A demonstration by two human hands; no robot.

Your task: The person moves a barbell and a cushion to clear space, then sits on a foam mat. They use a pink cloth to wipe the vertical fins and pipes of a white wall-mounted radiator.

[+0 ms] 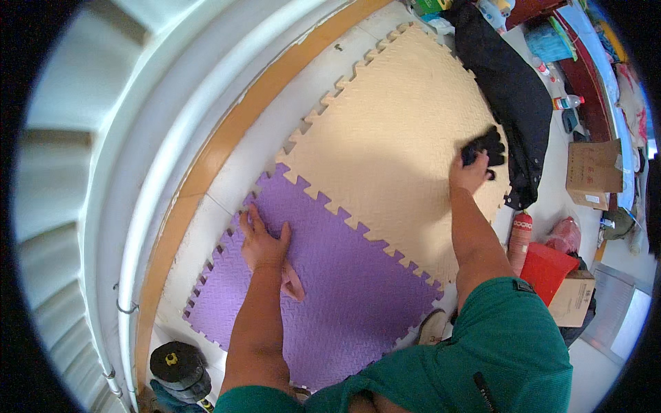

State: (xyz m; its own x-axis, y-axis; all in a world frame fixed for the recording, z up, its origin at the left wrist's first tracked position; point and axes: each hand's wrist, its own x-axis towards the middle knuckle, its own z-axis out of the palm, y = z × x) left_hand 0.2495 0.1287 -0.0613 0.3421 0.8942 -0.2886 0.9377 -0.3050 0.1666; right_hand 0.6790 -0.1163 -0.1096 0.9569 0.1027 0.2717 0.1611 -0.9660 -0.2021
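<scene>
My left hand (262,245) rests on the purple foam mat tile (351,289), its fingers spread toward the tile's left edge. From beneath that wrist pokes a pink strip-like item (293,284); the rest of it is hidden. Farther out, on the cream foam mat tile (372,129), my right hand (469,173) has its fingers closed over a black glove (488,144), near the tile's right edge. The two tiles meet along a toothed seam. A black garment (516,113) lies along the cream tile's right side.
A white pipe (170,155) runs along the left wall. Right of the mats are a red cylinder (519,232), a red container (547,268), cardboard boxes (594,168) and a bottle (568,102). Dumbbell-like weights (178,369) stand at lower left. My shoe (433,328) is beside the purple tile.
</scene>
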